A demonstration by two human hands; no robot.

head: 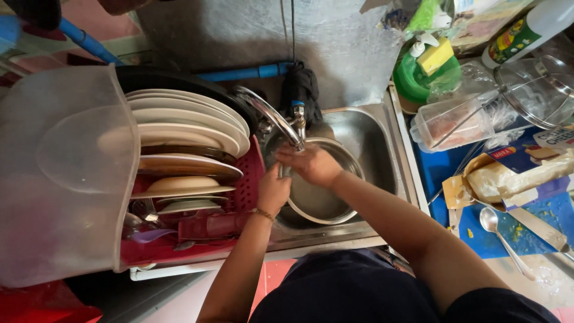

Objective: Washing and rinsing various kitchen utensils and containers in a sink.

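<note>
Left hand grips steel bowl rim; right hand curled under tap, grasp unclear.

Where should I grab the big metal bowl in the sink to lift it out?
Probably by the rim of the metal bowl, on the near side facing you. The bowl sits tilted in the sink, its thin edge exposed there, so fingers can hook over it. The far side is crowded by the tap and both hands: the left hand and right hand.
</note>
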